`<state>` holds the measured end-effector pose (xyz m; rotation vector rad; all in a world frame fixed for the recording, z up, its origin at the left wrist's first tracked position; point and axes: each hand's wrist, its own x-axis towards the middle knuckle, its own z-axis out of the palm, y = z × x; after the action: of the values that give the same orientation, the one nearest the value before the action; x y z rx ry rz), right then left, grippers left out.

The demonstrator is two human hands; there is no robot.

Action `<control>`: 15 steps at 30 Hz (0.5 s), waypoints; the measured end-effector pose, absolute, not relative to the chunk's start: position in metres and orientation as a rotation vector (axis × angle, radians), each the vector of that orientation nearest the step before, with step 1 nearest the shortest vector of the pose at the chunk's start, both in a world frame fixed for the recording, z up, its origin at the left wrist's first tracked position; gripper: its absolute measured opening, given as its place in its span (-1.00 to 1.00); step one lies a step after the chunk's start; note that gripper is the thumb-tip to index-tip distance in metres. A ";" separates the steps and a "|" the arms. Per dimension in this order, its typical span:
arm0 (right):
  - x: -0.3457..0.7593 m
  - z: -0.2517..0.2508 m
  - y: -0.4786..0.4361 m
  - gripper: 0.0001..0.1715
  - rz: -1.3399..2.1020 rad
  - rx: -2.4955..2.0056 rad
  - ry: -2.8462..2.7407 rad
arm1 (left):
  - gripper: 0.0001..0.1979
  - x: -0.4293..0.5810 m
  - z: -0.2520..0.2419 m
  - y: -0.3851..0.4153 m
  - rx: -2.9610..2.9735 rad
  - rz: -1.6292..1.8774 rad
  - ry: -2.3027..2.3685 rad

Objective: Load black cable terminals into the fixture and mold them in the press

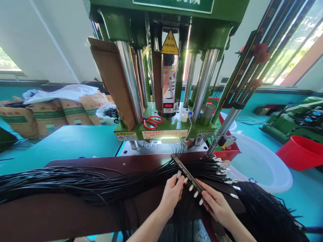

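Note:
My left hand (172, 195) pinches a metal connector tip of a black cable against the near end of a long dark fixture bar (185, 172). My right hand (217, 204) grips the bar's lower end, where several metal-tipped plugs stick out of it. A thick bundle of black cables (75, 183) lies across the brown work board (101, 163) from the left. More cable ends with silver connectors (224, 171) fan out to the right of the bar.
A green press machine (166, 67) with chrome columns stands right behind the board, red scissors (153, 121) on its base. A white basin (259, 164) and a red tub (300, 153) sit at right. Brown sacks (50, 114) line the left wall.

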<state>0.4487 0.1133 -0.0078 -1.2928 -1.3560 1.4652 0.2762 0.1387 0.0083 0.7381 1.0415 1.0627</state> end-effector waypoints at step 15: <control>0.450 -0.011 0.111 -0.38 1.519 -1.316 -1.260 | -0.60 0.285 -0.005 0.145 0.710 1.168 1.174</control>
<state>0.4502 0.1112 -0.0114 -1.3160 -1.2600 1.5191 0.2851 0.1450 -0.0053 0.7103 1.1739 1.1682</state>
